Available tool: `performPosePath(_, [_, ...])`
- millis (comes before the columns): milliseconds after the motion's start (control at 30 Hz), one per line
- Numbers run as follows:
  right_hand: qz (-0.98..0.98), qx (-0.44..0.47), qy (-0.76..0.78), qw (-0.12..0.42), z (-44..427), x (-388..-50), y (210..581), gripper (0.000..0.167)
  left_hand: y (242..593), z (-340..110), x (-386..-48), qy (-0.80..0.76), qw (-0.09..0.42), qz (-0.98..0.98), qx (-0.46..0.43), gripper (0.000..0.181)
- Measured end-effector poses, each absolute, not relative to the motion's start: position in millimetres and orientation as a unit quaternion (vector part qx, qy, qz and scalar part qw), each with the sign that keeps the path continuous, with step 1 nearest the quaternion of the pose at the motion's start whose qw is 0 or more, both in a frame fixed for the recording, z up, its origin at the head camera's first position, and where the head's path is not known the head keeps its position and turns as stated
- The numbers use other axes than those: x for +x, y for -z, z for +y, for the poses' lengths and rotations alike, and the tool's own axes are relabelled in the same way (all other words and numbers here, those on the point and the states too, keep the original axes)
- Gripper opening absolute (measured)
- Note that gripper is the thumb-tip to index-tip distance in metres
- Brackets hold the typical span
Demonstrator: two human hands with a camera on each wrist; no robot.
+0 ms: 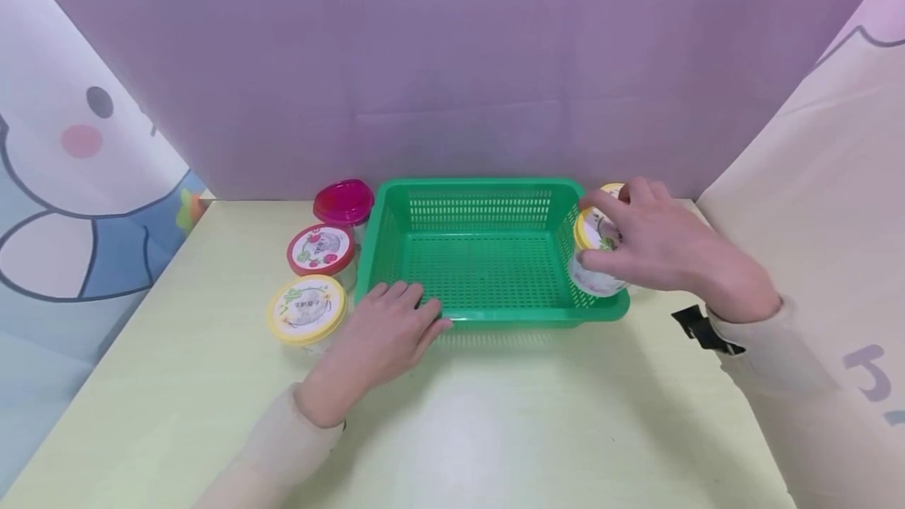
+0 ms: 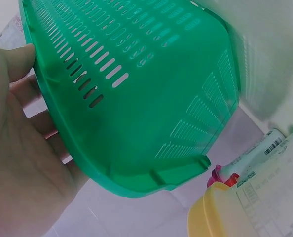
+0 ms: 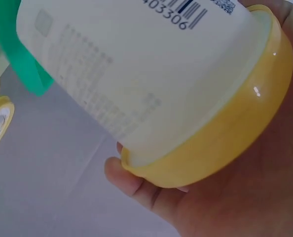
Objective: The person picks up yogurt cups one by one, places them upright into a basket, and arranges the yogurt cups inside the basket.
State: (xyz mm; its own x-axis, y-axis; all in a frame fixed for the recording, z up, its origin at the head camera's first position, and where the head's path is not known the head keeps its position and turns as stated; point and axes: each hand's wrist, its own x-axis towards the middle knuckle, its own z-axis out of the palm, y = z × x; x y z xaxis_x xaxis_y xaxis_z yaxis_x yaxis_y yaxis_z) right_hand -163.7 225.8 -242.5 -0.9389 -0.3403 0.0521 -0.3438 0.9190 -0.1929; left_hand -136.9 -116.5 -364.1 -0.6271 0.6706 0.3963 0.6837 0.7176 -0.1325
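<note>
A green plastic basket (image 1: pixel 509 316) with slotted walls stands on the table, and nothing lies inside it. My left hand (image 1: pixel 385 336) holds its front rim near the left corner; in the left wrist view the thumb is outside the basket (image 2: pixel 131 133) and the fingers reach over the rim. By its yellow lid, my right hand (image 1: pixel 657 246) grips a clear plastic jar (image 1: pixel 596 280) at the basket's right edge. The right wrist view shows this jar (image 3: pixel 136 84) close up, with a printed label and barcode, and fingers around the lid.
Left of the basket stand a yellow-lidded jar (image 1: pixel 307 310), a red-lidded jar (image 1: pixel 321 250) and a jar with a magenta lid (image 1: pixel 343 202). Another yellow lid (image 1: pixel 611 189) peeks out behind my right hand. A purple cloth wall (image 1: pixel 452 69) rises behind the table (image 1: pixel 467 430).
</note>
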Motion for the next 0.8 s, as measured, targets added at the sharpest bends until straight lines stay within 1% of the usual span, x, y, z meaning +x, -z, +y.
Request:
performPosePath(167, [-0.977, 0.178, -0.116, 0.003, 218, -168, 248, 0.046, 363, -116, -137, 0.016, 0.211, -0.903, -0.374, 0.022])
performPosePath(300, [-0.976, 0.184, -0.119, 0.009, 214, -171, 253, 0.046, 363, -116, -137, 0.021, 0.203, -0.906, -0.372, 0.023])
performPosePath(467, [-0.972, 0.203, -0.119, 0.017, 208, -175, 260, 0.048, 364, -116, -137, 0.018, 0.208, -0.904, -0.374, 0.022])
performPosePath(800, [-0.969, 0.213, -0.123, -0.006, 199, -184, 280, 0.051, 363, -117, -137, 0.011, 0.213, -0.903, -0.373, 0.025])
